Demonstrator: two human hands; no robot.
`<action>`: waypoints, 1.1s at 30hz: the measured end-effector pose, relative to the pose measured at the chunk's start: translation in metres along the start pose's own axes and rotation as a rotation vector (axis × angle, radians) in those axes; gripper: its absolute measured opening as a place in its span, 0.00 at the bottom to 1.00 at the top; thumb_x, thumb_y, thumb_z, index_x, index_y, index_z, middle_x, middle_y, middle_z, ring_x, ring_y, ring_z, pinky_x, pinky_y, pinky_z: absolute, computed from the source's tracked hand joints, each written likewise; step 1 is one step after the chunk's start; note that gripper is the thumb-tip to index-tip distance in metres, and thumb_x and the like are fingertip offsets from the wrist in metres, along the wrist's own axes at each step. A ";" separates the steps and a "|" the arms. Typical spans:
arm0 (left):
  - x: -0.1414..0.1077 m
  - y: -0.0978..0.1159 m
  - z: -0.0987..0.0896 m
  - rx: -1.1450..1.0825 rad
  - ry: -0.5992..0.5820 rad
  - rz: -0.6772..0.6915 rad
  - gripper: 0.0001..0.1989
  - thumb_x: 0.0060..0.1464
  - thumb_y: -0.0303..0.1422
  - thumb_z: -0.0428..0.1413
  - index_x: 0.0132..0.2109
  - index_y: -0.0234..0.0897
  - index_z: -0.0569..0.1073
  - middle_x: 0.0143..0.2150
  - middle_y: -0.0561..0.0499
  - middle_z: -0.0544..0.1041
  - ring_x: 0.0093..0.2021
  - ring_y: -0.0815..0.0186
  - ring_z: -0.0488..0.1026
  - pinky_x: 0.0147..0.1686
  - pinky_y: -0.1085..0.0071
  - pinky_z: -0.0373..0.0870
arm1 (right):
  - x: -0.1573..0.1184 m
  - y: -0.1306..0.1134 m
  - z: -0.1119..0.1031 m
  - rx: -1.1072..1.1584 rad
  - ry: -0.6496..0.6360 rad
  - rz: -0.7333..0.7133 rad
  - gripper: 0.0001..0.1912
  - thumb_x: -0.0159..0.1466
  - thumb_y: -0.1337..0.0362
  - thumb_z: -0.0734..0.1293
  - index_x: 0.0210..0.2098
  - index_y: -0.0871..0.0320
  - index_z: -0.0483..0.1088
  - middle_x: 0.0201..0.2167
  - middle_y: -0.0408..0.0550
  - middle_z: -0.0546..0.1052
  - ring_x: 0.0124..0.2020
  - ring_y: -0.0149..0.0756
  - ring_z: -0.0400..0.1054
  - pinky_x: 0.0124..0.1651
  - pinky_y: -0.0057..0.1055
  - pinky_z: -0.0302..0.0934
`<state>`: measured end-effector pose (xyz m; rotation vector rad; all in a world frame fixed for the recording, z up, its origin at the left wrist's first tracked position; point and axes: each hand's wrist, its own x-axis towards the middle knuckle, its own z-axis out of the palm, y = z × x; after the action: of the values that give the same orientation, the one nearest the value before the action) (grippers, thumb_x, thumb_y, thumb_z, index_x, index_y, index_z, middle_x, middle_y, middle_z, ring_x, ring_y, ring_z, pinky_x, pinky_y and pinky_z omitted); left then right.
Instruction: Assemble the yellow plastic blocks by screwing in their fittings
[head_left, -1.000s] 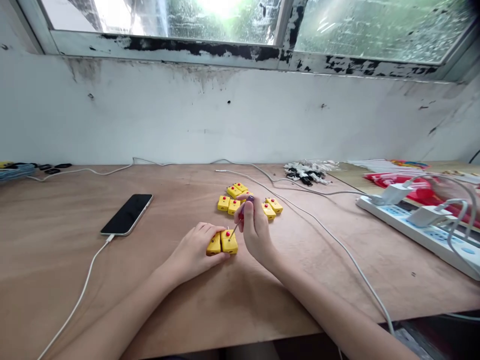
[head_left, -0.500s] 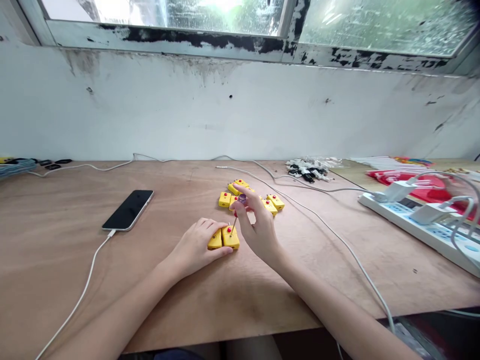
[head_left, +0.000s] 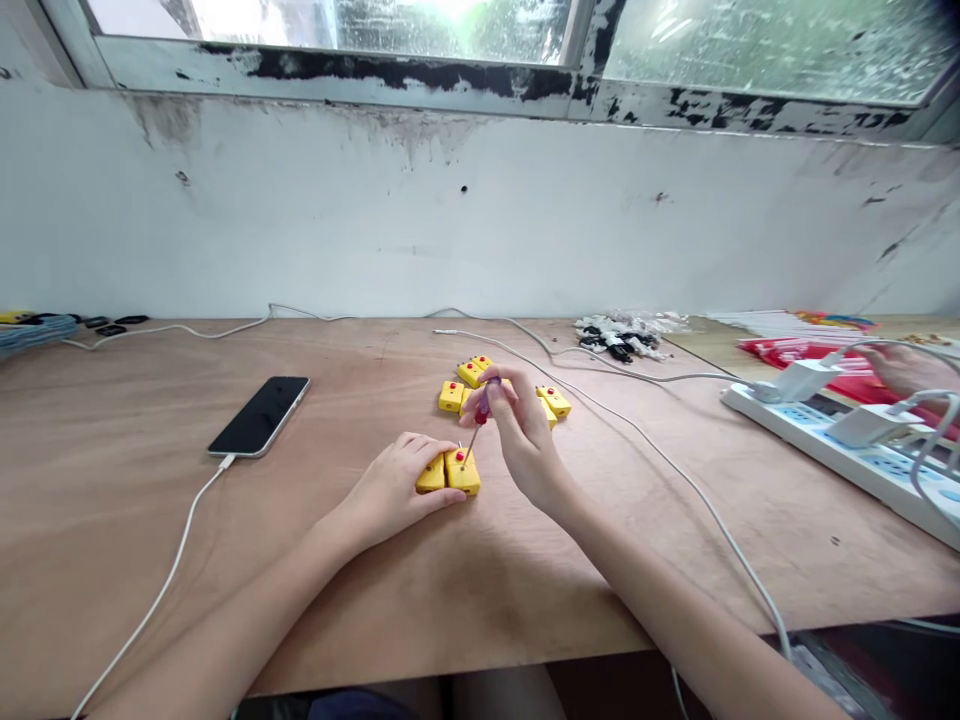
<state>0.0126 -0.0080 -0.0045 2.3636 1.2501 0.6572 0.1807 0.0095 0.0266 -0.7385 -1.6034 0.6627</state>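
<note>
Side by side on the wooden table (head_left: 360, 620) lie two small yellow boxes, each with a red button on top. My left hand (head_left: 397, 487) is closed around the left yellow box (head_left: 430, 474), its thumb along the near side of the right yellow box (head_left: 462, 473). In my right hand (head_left: 525, 435) is a screwdriver with a red and purple handle (head_left: 482, 408), held tilted. Its tip meets the top of the right box, near the red button. Behind my right hand sit several more yellow boxes (head_left: 451, 396), partly hidden by it.
At left lies a phone (head_left: 259, 417) on a white charging cable. A white power strip (head_left: 847, 445) with plugs stands at right. Beyond it another person's hand (head_left: 911, 370) is near red items. Black and white small parts (head_left: 622, 337) lie near the wall; a cable crosses the table.
My right hand's fingers have shifted around the screwdriver handle, which now shows more fully. My left hand and the two boxes stay in place. The other person's hand shows more at right.
</note>
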 end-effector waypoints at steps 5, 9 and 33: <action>0.000 0.000 0.000 0.010 0.006 -0.004 0.22 0.53 0.44 0.57 0.52 0.42 0.67 0.49 0.49 0.72 0.51 0.57 0.64 0.50 0.60 0.63 | -0.003 -0.005 0.004 -0.285 0.142 -0.163 0.06 0.62 0.60 0.63 0.39 0.52 0.67 0.32 0.43 0.73 0.33 0.33 0.69 0.38 0.33 0.65; 0.001 0.001 -0.001 0.013 -0.008 -0.001 0.22 0.52 0.43 0.57 0.52 0.42 0.67 0.49 0.50 0.73 0.51 0.57 0.64 0.50 0.61 0.63 | 0.000 -0.004 0.003 -0.204 0.087 -0.089 0.09 0.66 0.62 0.58 0.44 0.53 0.66 0.31 0.43 0.74 0.32 0.32 0.71 0.36 0.32 0.67; -0.001 0.001 0.000 0.008 0.006 0.009 0.21 0.53 0.43 0.56 0.52 0.42 0.67 0.50 0.49 0.72 0.51 0.58 0.65 0.50 0.61 0.64 | -0.005 0.003 0.006 -0.318 0.224 -0.143 0.10 0.64 0.62 0.62 0.45 0.52 0.66 0.38 0.47 0.74 0.38 0.34 0.69 0.42 0.35 0.65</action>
<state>0.0127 -0.0092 -0.0042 2.3772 1.2476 0.6637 0.1757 0.0069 0.0202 -0.8858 -1.5519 0.2129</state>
